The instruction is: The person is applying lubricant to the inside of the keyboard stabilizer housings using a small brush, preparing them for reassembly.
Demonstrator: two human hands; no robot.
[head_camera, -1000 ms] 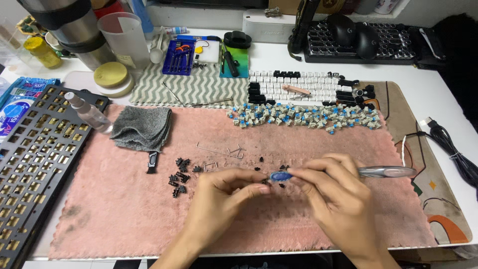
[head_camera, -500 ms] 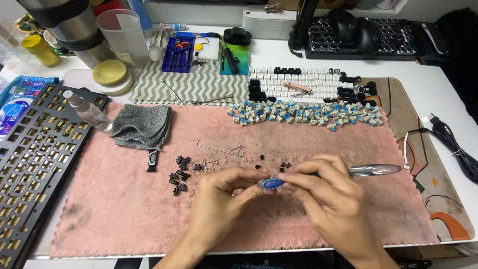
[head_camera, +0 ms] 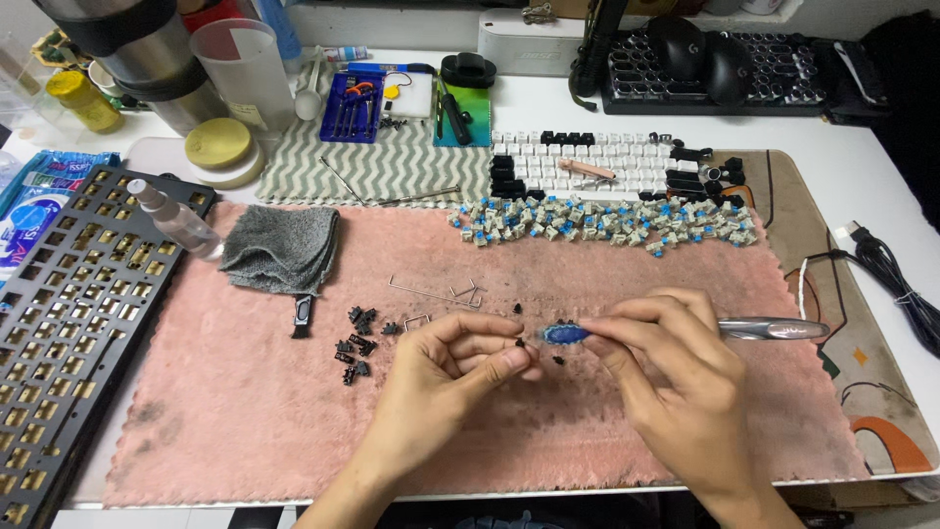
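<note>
- A tiny black part [head_camera: 519, 343] sits pinched between thumb and forefinger of the left hand [head_camera: 446, 377], above the middle of the pink mat [head_camera: 245, 431]. It looks like hard plastic, very light and stiff; I judge it easy to drop or flick away, so a pinch on its flat sides suits it best.
- The right hand [head_camera: 676, 377] is closed around a silver pen-like tool [head_camera: 774, 329], fingers pressed near its blue tip [head_camera: 565, 334], which points toward 9 o'clock, just beside the black part. The tool seems rigid and smooth; a hold close to the tip probably gives the steadiest aim.
- Another small black bit [head_camera: 557, 360] lies on the mat just below the tip.
- At 9 o'clock from the hands, a cluster of black pieces [head_camera: 354, 345] rests on the mat, with thin bent wires [head_camera: 431, 290] toward 11 o'clock.
- Farther toward 10 o'clock lie a grey cloth [head_camera: 279, 250] and a small spray bottle [head_camera: 176, 217].
- At 12 to 1 o'clock, a heap of blue-stemmed key switches [head_camera: 602, 223] runs along the mat's far edge, with white and black keycaps [head_camera: 607, 162] behind it.
- At far 9 o'clock, a bare black keyboard plate [head_camera: 69, 323] lies on the table [head_camera: 862, 186].
</note>
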